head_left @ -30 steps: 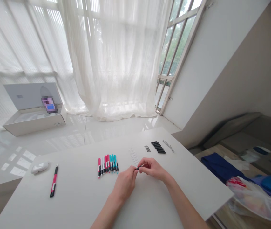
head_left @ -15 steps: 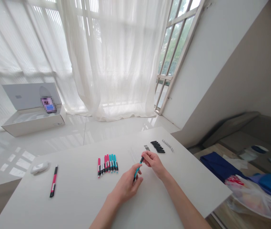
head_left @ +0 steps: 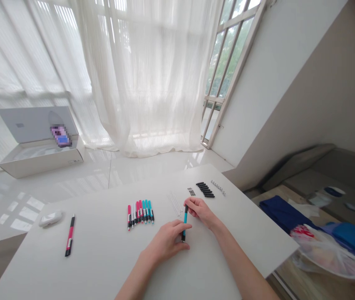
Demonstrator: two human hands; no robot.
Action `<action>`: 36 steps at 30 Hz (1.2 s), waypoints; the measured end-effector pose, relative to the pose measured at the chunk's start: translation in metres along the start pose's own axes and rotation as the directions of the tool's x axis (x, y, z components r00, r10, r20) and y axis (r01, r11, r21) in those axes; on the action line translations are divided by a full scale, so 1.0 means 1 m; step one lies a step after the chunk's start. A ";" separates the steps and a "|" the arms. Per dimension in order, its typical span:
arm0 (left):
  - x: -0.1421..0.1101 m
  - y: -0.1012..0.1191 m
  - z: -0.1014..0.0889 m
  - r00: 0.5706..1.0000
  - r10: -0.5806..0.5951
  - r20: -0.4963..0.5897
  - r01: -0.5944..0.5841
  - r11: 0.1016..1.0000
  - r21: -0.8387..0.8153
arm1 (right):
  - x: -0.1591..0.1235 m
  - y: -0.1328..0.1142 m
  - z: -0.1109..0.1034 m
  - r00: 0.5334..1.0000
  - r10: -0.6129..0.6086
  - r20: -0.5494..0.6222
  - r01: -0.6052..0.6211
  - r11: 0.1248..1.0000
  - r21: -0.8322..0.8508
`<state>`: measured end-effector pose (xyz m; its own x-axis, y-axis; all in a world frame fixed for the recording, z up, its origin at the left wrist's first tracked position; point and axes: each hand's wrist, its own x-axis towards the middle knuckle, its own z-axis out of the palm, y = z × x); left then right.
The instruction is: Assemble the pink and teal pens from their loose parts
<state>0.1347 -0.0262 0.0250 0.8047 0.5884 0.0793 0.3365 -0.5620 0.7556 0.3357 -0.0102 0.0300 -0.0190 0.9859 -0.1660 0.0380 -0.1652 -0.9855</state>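
A turquoise and black pen (head_left: pixel 185 216) stands nearly upright between my hands, over the front part of the white table (head_left: pixel 108 266). My right hand (head_left: pixel 199 209) pinches its black upper end. Lower down, my left hand (head_left: pixel 166 239) has its index finger across the barrel, and the thumb lies by the pen's bottom end; the other fingers are mostly hidden. Just beyond the hands lie several thin pale refills (head_left: pixel 174 203), small metal springs (head_left: pixel 191 191), a row of black grips (head_left: pixel 205 190) and a line of small clear-grey pieces (head_left: pixel 218 188).
To the left of my hands several pink, white and turquoise pens (head_left: pixel 140 212) lie side by side. Farther left are a pink and black pen (head_left: pixel 70 235) and a white case (head_left: pixel 50 218). An open white box (head_left: pixel 43 162) sits on the ledge. Bags and cloth (head_left: pixel 323 250) are at right.
The pen has swung from a slant to nearly upright. My left thumb and index finger have spread farther apart around its lower part. My right hand still pinches the top.
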 end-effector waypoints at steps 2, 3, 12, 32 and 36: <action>0.000 0.001 0.000 1.000 0.007 0.002 -0.007 1.000 0.016 | 0.000 0.000 0.000 1.000 0.003 0.001 -0.003 1.000 -0.011; 0.000 0.001 0.000 1.000 0.009 0.001 -0.009 1.000 0.022 | 0.000 -0.001 0.000 1.000 0.004 -0.001 -0.004 1.000 -0.012; -0.001 -0.001 0.002 1.000 0.000 0.004 0.000 0.999 0.041 | -0.001 0.000 0.000 1.000 -0.026 -0.016 0.026 1.000 -0.004; 0.003 -0.011 0.011 0.934 -0.147 -0.325 0.140 0.989 -0.044 | -0.006 0.019 -0.093 0.493 -0.479 -0.727 -0.165 0.769 -0.618; 0.004 -0.010 0.011 0.938 -0.117 -0.327 0.122 0.993 -0.007 | -0.009 0.034 -0.120 0.520 -0.360 -0.775 -0.489 0.618 -0.616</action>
<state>0.1396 -0.0248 0.0109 0.5551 0.8078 0.1984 0.4287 -0.4822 0.7640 0.4573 -0.0221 0.0023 0.7505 0.5912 0.2955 0.6477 -0.5692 -0.5064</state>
